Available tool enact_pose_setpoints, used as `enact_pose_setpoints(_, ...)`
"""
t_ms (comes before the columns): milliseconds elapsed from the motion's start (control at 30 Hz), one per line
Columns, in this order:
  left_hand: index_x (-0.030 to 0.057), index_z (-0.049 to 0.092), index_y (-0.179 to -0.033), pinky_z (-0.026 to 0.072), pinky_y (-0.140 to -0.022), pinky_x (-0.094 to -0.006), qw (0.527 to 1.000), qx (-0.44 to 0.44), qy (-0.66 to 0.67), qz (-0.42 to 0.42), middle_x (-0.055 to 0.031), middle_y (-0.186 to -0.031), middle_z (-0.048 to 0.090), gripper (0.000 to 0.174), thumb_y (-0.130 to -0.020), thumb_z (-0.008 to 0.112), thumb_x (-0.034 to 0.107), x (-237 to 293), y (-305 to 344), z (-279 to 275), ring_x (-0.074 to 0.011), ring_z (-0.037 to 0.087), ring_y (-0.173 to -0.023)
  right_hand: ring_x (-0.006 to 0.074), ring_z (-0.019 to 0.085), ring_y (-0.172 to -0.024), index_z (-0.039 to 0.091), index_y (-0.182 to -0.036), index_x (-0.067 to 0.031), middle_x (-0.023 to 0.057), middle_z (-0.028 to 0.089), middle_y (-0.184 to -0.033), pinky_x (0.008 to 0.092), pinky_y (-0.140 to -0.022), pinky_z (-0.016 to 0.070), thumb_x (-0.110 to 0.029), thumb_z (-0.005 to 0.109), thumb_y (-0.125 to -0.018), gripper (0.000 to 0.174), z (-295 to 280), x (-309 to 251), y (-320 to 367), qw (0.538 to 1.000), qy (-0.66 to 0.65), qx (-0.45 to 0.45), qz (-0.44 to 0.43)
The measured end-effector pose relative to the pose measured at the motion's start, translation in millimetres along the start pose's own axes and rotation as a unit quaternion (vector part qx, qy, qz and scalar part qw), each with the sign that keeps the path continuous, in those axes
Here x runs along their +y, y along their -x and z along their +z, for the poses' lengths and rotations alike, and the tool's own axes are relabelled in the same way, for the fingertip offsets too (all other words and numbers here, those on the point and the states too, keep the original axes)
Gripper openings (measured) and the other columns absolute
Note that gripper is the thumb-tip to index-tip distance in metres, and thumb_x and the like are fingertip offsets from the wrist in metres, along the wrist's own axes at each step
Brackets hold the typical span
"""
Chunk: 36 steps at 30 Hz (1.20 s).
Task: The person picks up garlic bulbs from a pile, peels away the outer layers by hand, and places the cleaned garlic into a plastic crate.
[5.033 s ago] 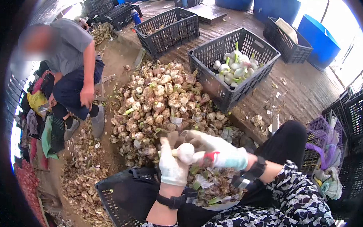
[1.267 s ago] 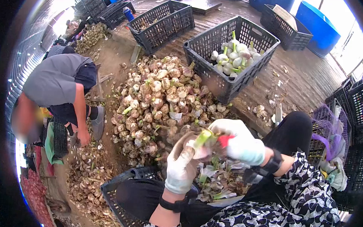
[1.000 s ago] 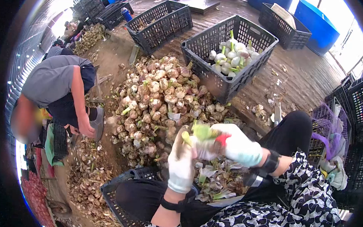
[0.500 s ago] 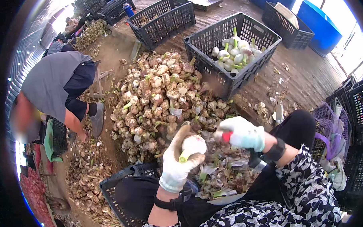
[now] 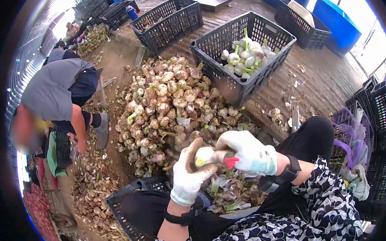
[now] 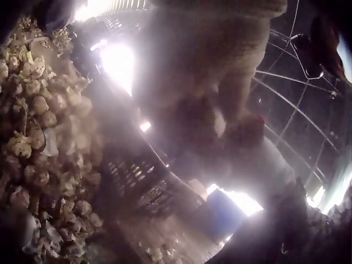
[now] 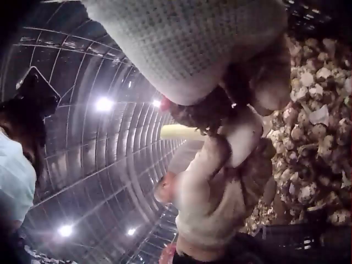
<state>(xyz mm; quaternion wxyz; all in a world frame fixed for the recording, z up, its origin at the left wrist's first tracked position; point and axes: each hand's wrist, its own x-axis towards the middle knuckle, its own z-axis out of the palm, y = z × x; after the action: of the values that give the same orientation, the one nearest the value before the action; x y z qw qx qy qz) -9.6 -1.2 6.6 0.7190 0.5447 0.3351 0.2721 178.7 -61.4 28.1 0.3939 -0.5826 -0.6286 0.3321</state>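
Observation:
Both hands meet in front of the lap in white gloves with dirty fingers. In the head view my left hand (image 5: 189, 173) grips a pale garlic bulb (image 5: 204, 155), its cut stem turned towards me. My right hand (image 5: 249, 152) reaches in from the right, fingers curled at the bulb's far side, and a red patch (image 5: 230, 161) shows at its thumb. In the right wrist view the fingers of both hands close around the white bulb (image 7: 242, 140), and its yellowish stem (image 7: 181, 132) points left. The left wrist view is dim, and there the hand hides the bulb.
A heap of unpeeled garlic (image 5: 168, 102) lies beyond the hands. Behind it stands a black crate (image 5: 241, 86) of cleaned bulbs. Loose skins (image 5: 237, 192) fill the space below the hands. A bent-over person (image 5: 58, 86) works at the left. A mesh bag (image 5: 350, 130) hangs at the right.
Half a second ago the right hand was apart from the bulb; it has come left onto it. Earlier, both hands worked at garlic with a longer green stem. The person at left has bent down.

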Motion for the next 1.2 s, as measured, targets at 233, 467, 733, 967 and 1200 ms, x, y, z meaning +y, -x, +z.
enact_pose_setpoints(233, -0.0098, 0.031, -0.133, 0.0459, -0.091, -0.0361, 0.989, 0.009, 0.147, -0.001, -0.0182, -0.115, 0.055, 0.073, -0.070, 0.067, -0.007, 9, 2, 4, -0.0262, 0.056, -0.106, 0.0251, 0.062, -0.065, 0.062, -0.086, 0.0004, 0.0149, 0.063, -0.076, 0.0338, -0.058, 0.0468, -0.028, 0.061, -0.085, 0.028, -7, 13, 0, 0.944, -0.246, 0.042, 0.214)
enact_pose_setpoints(467, -0.0095, 0.042, -0.127, 0.0456, -0.092, -0.0332, 0.998, 0.002, 0.066, -0.014, -0.0152, -0.116, 0.056, 0.061, -0.071, 0.068, -0.007, 12, 3, -1, -0.0215, 0.056, -0.105, 0.0173, 0.060, -0.064, 0.060, -0.083, 0.0010, 0.0090, 0.063, -0.071, 0.0310, -0.058, 0.0479, -0.021, 0.063, -0.084, 0.022, 1, -3, 6, 0.999, -0.018, 0.027, 0.011)
enact_pose_setpoints(733, -0.0055, 0.041, -0.129, 0.0483, -0.087, -0.0306, 0.951, -0.026, 0.307, -0.030, -0.0146, -0.110, 0.057, 0.053, -0.080, 0.061, -0.001, 4, -1, 4, -0.0207, 0.058, -0.099, 0.0288, 0.057, -0.064, 0.056, -0.080, -0.0028, 0.0140, 0.056, -0.071, 0.0372, -0.058, 0.0446, -0.019, 0.062, -0.082, 0.017, 13, -8, 8, 0.992, -0.065, 0.088, -0.067)
enact_pose_setpoints(967, 0.0007, 0.057, -0.111, 0.0513, -0.080, -0.0380, 0.902, 0.014, 0.431, 0.028, -0.0122, -0.102, 0.063, 0.028, -0.089, 0.049, 0.015, -10, -4, -16, -0.0224, 0.063, -0.083, 0.0373, 0.057, -0.071, 0.058, -0.079, -0.0010, 0.0182, 0.059, -0.076, 0.0415, -0.065, 0.0463, -0.023, 0.062, -0.075, 0.022, 22, 49, -10, 0.963, -0.109, 0.188, 0.160)
enact_pose_setpoints(1200, 0.0046, 0.058, -0.115, 0.0542, -0.075, -0.0400, 0.874, 0.112, 0.472, 0.024, -0.0116, -0.091, 0.067, 0.031, -0.093, 0.046, 0.023, 16, -4, -22, -0.0221, 0.066, -0.076, 0.0363, 0.062, -0.077, 0.062, -0.095, -0.0057, 0.0187, 0.063, -0.076, 0.0412, -0.068, 0.0493, -0.028, 0.059, -0.081, 0.027, 21, 44, 6, 0.975, 0.187, -0.100, 0.068)
